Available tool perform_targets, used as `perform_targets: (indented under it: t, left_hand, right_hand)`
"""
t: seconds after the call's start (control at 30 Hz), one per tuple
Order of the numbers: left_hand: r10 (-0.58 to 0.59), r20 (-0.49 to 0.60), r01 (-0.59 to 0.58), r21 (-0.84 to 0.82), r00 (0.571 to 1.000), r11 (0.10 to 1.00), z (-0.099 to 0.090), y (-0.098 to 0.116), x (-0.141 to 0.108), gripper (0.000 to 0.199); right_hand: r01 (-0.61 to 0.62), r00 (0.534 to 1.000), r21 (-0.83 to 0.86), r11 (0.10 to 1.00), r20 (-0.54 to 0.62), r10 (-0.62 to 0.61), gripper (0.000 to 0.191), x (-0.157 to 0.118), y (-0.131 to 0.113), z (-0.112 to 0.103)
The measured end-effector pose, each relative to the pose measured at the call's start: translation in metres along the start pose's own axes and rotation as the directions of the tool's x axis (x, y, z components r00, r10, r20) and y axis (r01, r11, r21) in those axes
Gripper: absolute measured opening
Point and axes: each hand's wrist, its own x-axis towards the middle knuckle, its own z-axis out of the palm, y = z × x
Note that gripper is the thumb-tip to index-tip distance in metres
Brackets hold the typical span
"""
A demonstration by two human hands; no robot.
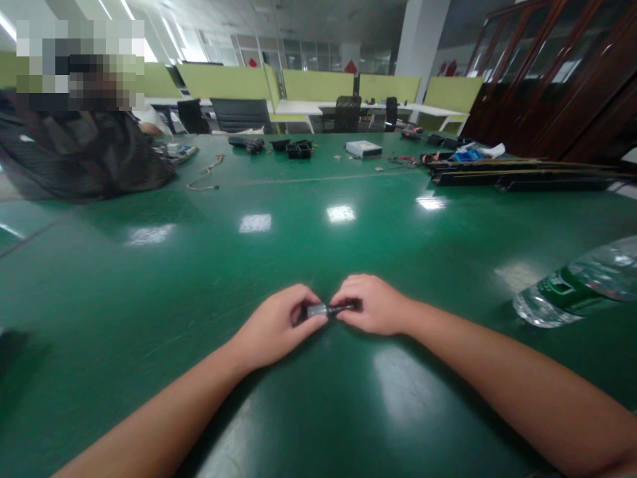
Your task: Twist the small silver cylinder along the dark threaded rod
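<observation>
Between my hands lies a small silver cylinder with a thin dark shaft (317, 311), pointing to the right; its exact kind is too small to make out. My left hand (276, 325) closes thumb and fingers around the silver end. The fingers of my right hand (371, 305) are curled in a pinch at the dark, thin end, partly hiding its tip. Both hands are low over the green tabletop (308, 232), near the middle of the view.
A clear plastic bottle with a green label (572, 289) lies at the right. Along the far side are a white box (363, 149), black parts (298, 149), a cable (203, 174) and long dark strips (497, 174). A dark bag (89, 153) sits far left, a blurred person behind it.
</observation>
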Motion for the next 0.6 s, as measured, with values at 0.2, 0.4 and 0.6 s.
perform_targets:
  t: [0.2,0.4,0.6]
  left_hand:
    - [-0.007,-0.003,0.007,0.01,1.0,1.0,0.0014,-0.0012,0.0006,0.027]
    - [-0.01,-0.005,0.01,0.002,1.0,1.0,0.0006,0.001,0.0012,0.025]
    - [0.014,-0.005,-0.014,0.0,1.0,1.0,0.0002,0.0004,0.0008,0.022]
  right_hand:
    - [0.051,0.999,-0.024,0.998,-0.008,-0.052,0.014,-0.0008,0.0,0.0007]
    - [0.053,0.999,-0.043,0.998,0.005,-0.052,0.014,-0.0017,-0.0009,0.0025]
    - [0.048,0.999,-0.034,0.998,0.016,-0.048,0.014,-0.001,-0.0025,0.0022]
